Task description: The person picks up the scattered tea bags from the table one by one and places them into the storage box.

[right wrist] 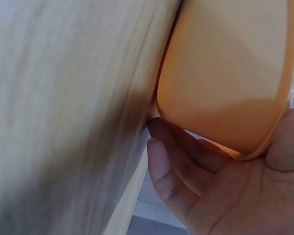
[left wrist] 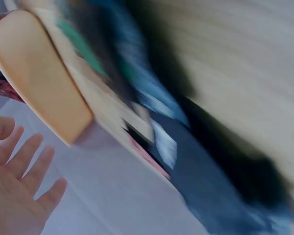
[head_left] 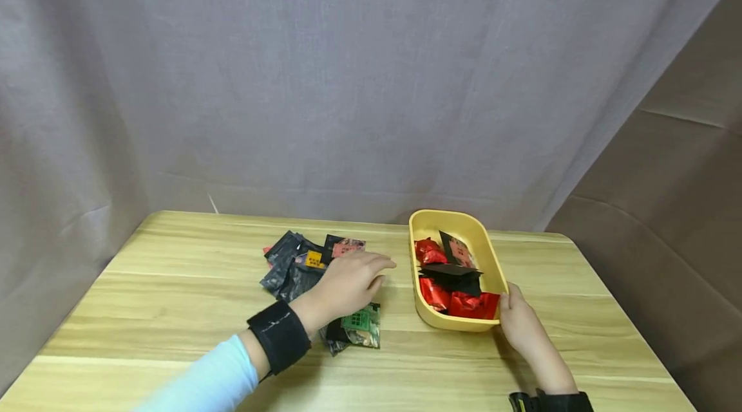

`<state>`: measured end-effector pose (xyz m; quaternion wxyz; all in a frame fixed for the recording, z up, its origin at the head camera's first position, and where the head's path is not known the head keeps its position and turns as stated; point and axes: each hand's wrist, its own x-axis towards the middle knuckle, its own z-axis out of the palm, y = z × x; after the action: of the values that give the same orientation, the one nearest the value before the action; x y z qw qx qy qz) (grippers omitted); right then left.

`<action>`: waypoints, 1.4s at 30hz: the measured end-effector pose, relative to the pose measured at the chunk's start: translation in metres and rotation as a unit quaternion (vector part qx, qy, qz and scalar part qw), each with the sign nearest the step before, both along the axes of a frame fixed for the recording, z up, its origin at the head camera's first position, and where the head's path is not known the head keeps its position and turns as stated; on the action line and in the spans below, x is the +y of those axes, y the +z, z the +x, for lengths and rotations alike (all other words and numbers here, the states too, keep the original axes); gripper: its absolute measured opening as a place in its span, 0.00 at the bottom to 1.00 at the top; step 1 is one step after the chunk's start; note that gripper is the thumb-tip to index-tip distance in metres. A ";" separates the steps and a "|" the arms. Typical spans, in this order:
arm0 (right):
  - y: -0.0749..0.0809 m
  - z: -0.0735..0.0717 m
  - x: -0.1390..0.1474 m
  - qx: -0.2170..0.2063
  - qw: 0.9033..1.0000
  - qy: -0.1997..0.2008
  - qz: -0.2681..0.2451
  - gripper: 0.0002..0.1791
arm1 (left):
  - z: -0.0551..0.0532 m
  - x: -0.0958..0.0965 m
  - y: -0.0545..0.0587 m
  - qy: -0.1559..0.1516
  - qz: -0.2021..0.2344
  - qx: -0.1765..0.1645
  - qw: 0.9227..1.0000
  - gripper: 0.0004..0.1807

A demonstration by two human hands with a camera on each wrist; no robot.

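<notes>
A yellow plastic box (head_left: 464,324) stands at the table's right, holding several shiny red packets (head_left: 435,294), a black packet (head_left: 455,279) and one with a pink label (head_left: 462,252). My right hand (head_left: 526,328) grips its near right corner, thumb by the rim and fingers curled below, as the right wrist view shows. My left hand (head_left: 349,284) is over the pile of dark sachets (head_left: 298,280), holding nothing, its fingers pointing toward the box. In the left wrist view its fingers are spread and the sachets are blurred. A green-labelled sachet (head_left: 364,325) lies at the pile's near side.
The wood-grain table (head_left: 145,309) ends at a back edge against a grey cloth (head_left: 324,90). Another cloth (head_left: 666,238) hangs to the right. A black band (head_left: 279,336) wraps the left wrist; a second one (head_left: 559,401) is on the right wrist.
</notes>
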<state>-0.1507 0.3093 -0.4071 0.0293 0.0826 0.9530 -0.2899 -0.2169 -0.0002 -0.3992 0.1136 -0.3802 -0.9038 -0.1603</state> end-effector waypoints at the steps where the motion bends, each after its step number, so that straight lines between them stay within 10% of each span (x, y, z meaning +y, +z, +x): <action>1: 0.000 -0.001 0.000 0.003 1.000 0.000 0.002 0.27 | 0.000 -0.009 -0.001 0.004 -0.003 0.003 1.000 0.18; 14: 0.003 -0.003 -0.001 0.004 1.000 0.001 0.002 0.27 | 0.006 -0.090 -0.018 0.073 -0.070 -0.055 0.993 0.31; 28: 0.001 -0.002 0.000 0.004 1.000 0.001 0.000 0.27 | 0.006 -0.114 -0.021 0.096 -0.098 -0.103 0.985 0.29; 42: -0.001 0.000 0.000 0.004 1.000 0.005 -0.002 0.27 | 0.002 -0.091 -0.008 0.068 -0.032 0.017 0.997 0.26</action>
<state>-0.1509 0.3096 -0.4081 0.0268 0.0762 0.9531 -0.2917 -0.2149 -0.0914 -0.4068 0.1277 -0.3240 -0.9301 -0.1169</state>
